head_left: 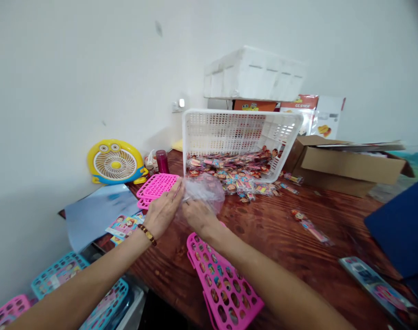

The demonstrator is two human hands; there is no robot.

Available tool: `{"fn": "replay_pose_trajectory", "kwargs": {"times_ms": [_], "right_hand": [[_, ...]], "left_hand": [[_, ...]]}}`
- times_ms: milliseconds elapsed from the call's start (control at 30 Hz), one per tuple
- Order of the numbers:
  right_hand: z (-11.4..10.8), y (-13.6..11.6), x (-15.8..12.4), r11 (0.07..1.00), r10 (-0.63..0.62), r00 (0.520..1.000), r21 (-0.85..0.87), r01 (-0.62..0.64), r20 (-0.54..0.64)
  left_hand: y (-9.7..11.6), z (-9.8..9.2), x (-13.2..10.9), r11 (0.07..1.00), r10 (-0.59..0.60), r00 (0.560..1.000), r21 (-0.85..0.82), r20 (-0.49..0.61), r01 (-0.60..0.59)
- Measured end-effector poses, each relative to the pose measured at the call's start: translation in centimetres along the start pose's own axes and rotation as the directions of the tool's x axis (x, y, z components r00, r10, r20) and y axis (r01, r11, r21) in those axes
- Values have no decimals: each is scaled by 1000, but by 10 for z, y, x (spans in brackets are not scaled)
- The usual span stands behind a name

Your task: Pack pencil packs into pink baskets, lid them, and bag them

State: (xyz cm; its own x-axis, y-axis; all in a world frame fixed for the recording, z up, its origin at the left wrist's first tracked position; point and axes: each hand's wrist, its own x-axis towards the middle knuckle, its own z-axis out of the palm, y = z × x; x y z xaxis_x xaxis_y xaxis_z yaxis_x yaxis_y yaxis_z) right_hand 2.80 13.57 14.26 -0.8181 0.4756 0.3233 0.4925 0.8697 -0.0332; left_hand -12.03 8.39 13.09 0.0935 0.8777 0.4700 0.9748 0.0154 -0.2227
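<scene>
Both my hands meet over the wooden table (281, 238) at a clear plastic bag (205, 190). My left hand (164, 208), with a bead bracelet on its wrist, presses its stretched fingers against the bag's left side. My right hand (197, 215) pinches the bag's lower edge from beneath. A pink perforated tray (222, 286) lies on the table under my right forearm. Another pink tray (155, 187) sits just left of my hands.
A white basket (243, 137) lies tipped on its side, spilling several small cartoon-figure packets (236, 176). Cardboard boxes (346, 167) stand at right, a yellow fan (115, 162) and blue sheet (98, 213) at left. Blue and pink trays (60, 272) sit low left. A dark blue shape (401, 229) intrudes at right.
</scene>
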Motion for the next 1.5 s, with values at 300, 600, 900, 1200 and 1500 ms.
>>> {"fn": "replay_pose_trajectory", "kwargs": {"times_ms": [300, 600, 900, 1200, 1500], "right_hand": [[-22, 24, -40, 982, 156, 927, 151, -110, -341], [-30, 69, -12, 724, 689, 687, 172, -668, -231], [-26, 64, 0, 802, 546, 832, 347, -487, -95], [-15, 49, -25, 781, 618, 785, -143, -608, 39], [5, 75, -13, 798, 600, 798, 22, -602, 62]], "left_hand": [[10, -24, 5, 1000, -17, 999, -2, -50, 17], [34, -25, 2, 986, 151, 983, -61, -106, -158], [15, 8, -12, 989, -63, 979, -145, -194, 34], [7, 25, -22, 883, -373, 911, -370, -175, 290], [14, 46, -45, 844, -392, 894, -470, -214, 258]]}}
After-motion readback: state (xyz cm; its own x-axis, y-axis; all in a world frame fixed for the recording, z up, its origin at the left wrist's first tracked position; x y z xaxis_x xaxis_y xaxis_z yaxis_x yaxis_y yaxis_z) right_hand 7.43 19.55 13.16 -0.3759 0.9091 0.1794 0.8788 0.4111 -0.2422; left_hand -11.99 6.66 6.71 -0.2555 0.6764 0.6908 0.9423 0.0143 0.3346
